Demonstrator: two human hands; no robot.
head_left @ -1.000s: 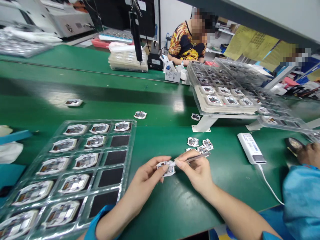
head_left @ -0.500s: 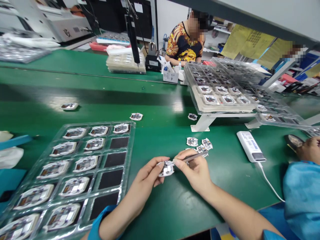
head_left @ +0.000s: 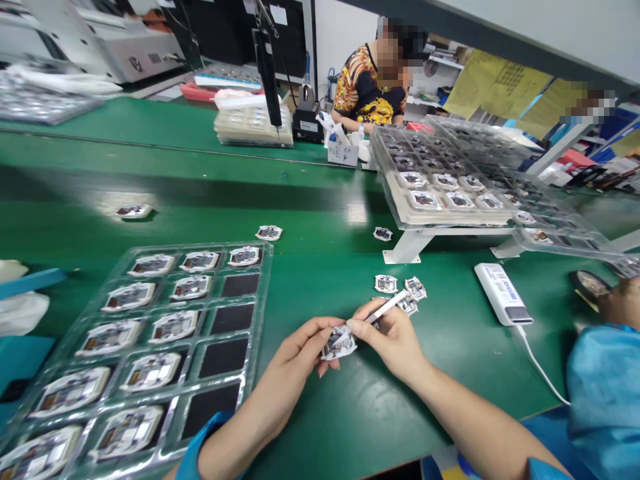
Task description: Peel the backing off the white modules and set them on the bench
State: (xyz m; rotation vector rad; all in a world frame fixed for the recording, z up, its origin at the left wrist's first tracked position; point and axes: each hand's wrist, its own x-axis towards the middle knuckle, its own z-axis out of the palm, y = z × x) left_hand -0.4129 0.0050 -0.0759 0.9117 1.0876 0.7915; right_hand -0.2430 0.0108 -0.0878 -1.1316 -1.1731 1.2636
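Note:
Held over the green bench, a small white-framed electronic module [head_left: 339, 343] lies tilted between the thumb and fingers of my left hand [head_left: 305, 347]. My right hand [head_left: 390, 337] is closed around slim metal tweezers [head_left: 387, 306], whose back end sticks out up and to the right. Their tips point at the module's upper part; whether they touch it I cannot tell. Several similar modules [head_left: 386, 284] lie just beyond my right hand. To my left, a clear plastic tray [head_left: 264, 280] carries modules in two full columns and one in the right column, above bare dark pockets.
Stacked trays [head_left: 460, 217] of modules stand on a white raised stand [head_left: 406, 247]. A white device [head_left: 501, 293] with a cable lies to the right, near a co-worker's blue sleeve [head_left: 603, 393]. A black electric screwdriver [head_left: 267, 77] hangs ahead. Another person [head_left: 370, 87] sits across the bench.
The module in my left hand has shifted slightly right and tilted differently. The tweezers in my right hand have turned, their back end now pointing more steeply upward.

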